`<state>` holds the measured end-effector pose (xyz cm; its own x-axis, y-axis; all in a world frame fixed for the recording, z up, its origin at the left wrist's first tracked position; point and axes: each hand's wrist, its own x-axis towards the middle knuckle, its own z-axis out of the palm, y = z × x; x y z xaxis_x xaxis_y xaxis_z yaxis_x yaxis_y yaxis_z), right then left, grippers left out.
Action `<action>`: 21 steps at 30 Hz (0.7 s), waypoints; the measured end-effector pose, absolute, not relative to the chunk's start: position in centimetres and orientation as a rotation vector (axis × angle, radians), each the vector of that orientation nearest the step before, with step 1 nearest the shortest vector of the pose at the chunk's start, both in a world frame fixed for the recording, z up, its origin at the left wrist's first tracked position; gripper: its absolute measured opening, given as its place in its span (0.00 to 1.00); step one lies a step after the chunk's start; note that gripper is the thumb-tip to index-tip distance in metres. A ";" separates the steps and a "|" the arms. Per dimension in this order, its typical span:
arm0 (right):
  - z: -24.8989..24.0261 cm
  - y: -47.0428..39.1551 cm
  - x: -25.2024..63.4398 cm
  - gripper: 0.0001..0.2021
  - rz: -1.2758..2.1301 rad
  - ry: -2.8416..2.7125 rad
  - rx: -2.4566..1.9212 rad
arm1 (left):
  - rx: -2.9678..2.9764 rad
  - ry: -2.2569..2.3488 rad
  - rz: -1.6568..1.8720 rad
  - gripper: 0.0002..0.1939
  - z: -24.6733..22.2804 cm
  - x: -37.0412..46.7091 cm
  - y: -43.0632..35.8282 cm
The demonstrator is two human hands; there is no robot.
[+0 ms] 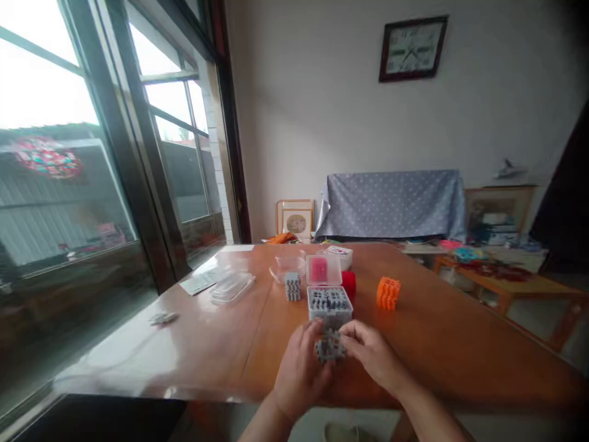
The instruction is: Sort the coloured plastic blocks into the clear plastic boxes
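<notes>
Near the table's front edge, my left hand [304,362] is closed around a small cluster of grey interlocking plastic pieces [329,347]. The fingers of my right hand [368,350] pinch the cluster's right side. Just beyond my hands stands a clear plastic box [324,319] with its lid [324,271] raised, filled with grey pieces [327,299] of the same sort. Left of the box is an upright grey block of interlocked pieces [292,286].
To the right stands an orange stack [389,293]; a red roll-shaped object [348,283] is behind the box. Clear containers [288,269] and a clear lid [232,287] lie left, near a paper sheet [200,281]. Some grey pieces [162,318] lie far left on the wooden table [221,344].
</notes>
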<state>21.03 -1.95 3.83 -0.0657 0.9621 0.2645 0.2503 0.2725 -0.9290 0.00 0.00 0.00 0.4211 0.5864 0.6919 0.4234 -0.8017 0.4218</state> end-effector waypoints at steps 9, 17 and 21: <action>7.0 1.6 25.4 0.14 0.551 -1.442 -1.159 | 2.424 1.092 1.419 0.32 0.1 0.0 0.1; 7.3 5.1 26.2 0.12 0.221 -1.648 -1.303 | 2.396 1.081 1.400 0.26 1.5 0.0 -0.2; 6.4 5.8 26.3 0.13 0.195 -1.688 -1.352 | 2.375 1.078 1.370 0.23 1.8 -0.1 -0.4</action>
